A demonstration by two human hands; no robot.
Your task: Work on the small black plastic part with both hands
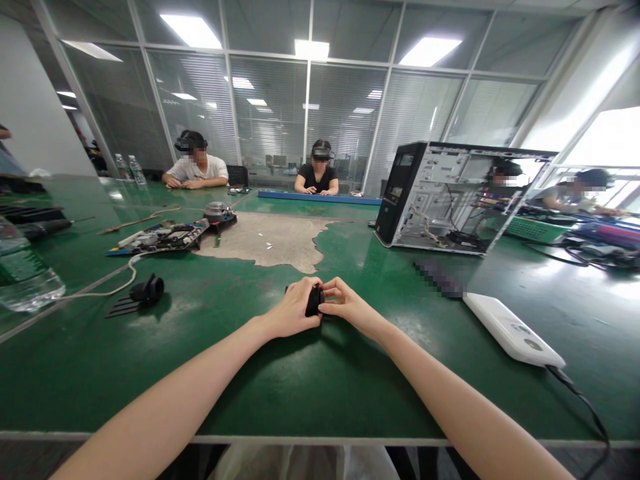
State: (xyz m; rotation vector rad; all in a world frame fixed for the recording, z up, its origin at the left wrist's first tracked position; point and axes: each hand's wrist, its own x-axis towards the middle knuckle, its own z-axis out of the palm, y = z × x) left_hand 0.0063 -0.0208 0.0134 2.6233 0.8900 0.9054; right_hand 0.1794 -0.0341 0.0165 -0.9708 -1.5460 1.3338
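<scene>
2 bare hands, left hand [295,308] and right hand [345,308], grasp 1 small black plastic part [315,300] between clenched fingers. Bare green table mat [310,380] spreads to the near edge; 1 white flat device [513,329] lies right.

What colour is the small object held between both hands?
Black small object, seen in the head view.

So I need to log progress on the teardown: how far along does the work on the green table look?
Done: the computer case stands open on the green table, and a circuit board with a fan part lies out to the left. In hand: left hand and right hand both grip a small black part. Left: wiring is visible inside the case; more cannot be judged.
</scene>
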